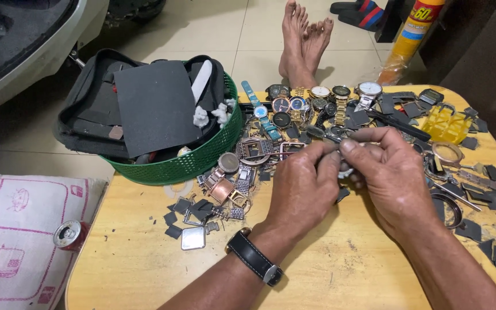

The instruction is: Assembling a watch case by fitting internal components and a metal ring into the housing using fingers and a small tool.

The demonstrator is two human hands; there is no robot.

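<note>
Far left, a white cushion with pink line drawings [18, 241] runs off the frame's edge, and a drinks can [70, 234] lies against it, only its top end plain. Next along, your green basket [202, 155] sits at the wooden table [328, 275]'s back corner; a dark sheet [156, 106] and black pouches cover most of what it holds, so only a white strip and some white lumps poke out. Below it lie loose dark scraps, metal links and a small square case back [193, 237].

Now the middle: your left hand [302, 189], black-strapped wristwatch [254, 257] on the wrist, is pinched tight on a small part [344, 171] right where it meets your right hand [388, 178]. Your right thumb and fingers close on it too. The part is almost wholly hidden between the fingertips; only a pale sliver shows, and what it is cannot be told.

Behind your knuckles, a row of watches [311, 100] lies along the table's far edge, partly screened by your hands. Beyond it, a pair of bare feet [305, 40] rests on the tiled floor.

To the right, a yellow plastic holder [446, 123], a copper ring [448, 154] and more dark scraps trail off the frame's edge.
</note>
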